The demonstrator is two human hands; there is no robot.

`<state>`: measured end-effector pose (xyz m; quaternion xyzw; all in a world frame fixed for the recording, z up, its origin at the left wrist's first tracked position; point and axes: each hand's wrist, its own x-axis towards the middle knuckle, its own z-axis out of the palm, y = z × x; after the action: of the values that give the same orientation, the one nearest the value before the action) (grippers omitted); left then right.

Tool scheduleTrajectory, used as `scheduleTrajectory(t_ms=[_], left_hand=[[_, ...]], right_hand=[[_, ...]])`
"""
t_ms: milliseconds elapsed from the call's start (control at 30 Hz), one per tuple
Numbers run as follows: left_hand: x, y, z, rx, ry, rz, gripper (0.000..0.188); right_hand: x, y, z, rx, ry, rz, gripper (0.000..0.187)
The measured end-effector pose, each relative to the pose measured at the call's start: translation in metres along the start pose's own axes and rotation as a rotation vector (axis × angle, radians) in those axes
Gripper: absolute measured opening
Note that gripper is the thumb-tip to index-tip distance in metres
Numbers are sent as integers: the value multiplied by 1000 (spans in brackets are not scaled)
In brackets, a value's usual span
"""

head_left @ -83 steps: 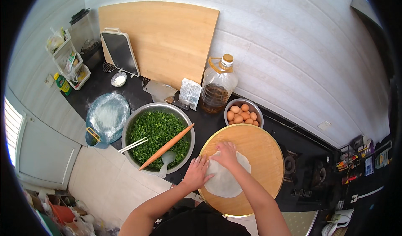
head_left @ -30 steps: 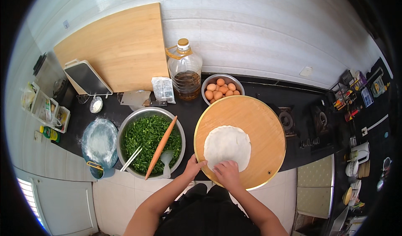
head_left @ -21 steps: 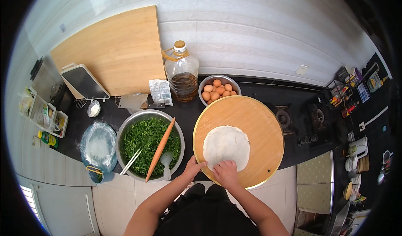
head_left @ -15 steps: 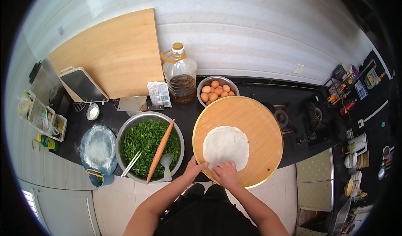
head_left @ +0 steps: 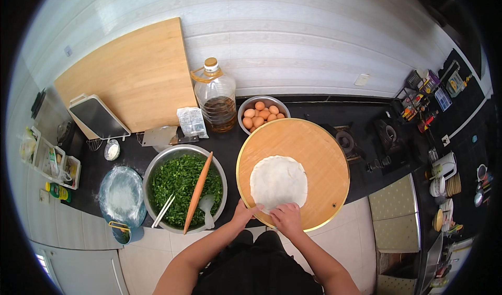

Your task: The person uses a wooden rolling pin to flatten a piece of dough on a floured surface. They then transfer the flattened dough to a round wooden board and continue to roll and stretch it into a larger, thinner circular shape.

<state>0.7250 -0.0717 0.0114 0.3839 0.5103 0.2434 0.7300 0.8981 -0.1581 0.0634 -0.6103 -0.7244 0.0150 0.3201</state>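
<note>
A flat, round piece of white dough (head_left: 278, 181) lies on a round wooden board (head_left: 327, 159) with a pale gold rim. My left hand (head_left: 244, 214) is at the dough's lower left edge, its fingers drawn together there. Beside it, my right hand (head_left: 286, 218) has its fingers bent over the lower edge, pressed together on the dough. The fingertips are partly hidden. Left of the board, a steel bowl (head_left: 224, 182) holds chopped greens (head_left: 175, 182). Across it rest a wooden rolling pin (head_left: 198, 191), a grey spatula (head_left: 206, 208) and white chopsticks (head_left: 163, 210).
A bowl of brown eggs (head_left: 260, 115) and a large oil jug (head_left: 217, 99) stand behind. A cleaver (head_left: 161, 137) lies near the big leaning board (head_left: 130, 80). A floury blue-grey basin lid (head_left: 123, 196) is at left, a gas stove (head_left: 348, 140) at right.
Both hands stay at the dough's lower edge, with the right fingers slightly shifted. The whole view has shifted a little, and most things appear farther left.
</note>
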Motion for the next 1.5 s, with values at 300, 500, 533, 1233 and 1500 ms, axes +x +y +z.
scheduleTrajectory(t_ms=[300, 500, 533, 1233, 1500], left_hand=[[-1, 1, 2, -52, -48, 36, 49], [-13, 12, 7, 6, -23, 14, 59], [-13, 9, 8, -1, -2, 24, 57], [-8, 0, 10, 61, 23, 63, 59], [-6, -2, 7, 6, -14, -3, 52]], right_hand=[[4, -3, 1, -77, -34, -18, 9], [3, -2, 5, -36, -8, 46, 10], [1, -1, 8, -36, 2, 41, 11], [5, -8, 15, -26, -16, 108, 12], [2, -5, 15, -23, -46, 87, 12]])
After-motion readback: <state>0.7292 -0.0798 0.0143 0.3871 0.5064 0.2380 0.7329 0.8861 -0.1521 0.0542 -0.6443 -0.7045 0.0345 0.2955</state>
